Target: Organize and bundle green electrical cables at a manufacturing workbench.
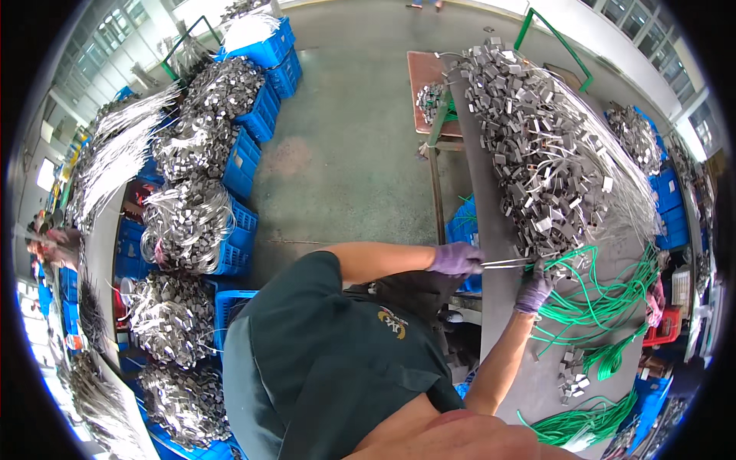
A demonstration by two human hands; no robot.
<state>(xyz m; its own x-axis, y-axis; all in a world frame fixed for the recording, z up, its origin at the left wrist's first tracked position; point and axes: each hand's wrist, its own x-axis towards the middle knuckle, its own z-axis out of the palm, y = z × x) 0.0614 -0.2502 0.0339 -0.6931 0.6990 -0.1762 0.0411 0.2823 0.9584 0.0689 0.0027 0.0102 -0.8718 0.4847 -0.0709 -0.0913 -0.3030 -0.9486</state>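
Observation:
My left hand (458, 259), in a purple glove, is closed around one end of a pair of thin white wires (502, 264) at the table's near edge. The wires stretch level across to my right hand (534, 291), also gloved in purple, whose fingers are closed at their other end. What sits between the right fingertips is too small to make out. Just beyond the right hand lies a big heap of small grey metal blocks with white leads (529, 146). Green wires (590, 295) spread loosely over the table beside that hand.
A small cluster of grey blocks (572, 374) and another green wire bundle (590, 420) lie nearer on the grey table (491, 176). A red basket (664, 326) stands at the right. Blue crates (244, 161) piled with similar parts line the left, across the green floor (345, 146).

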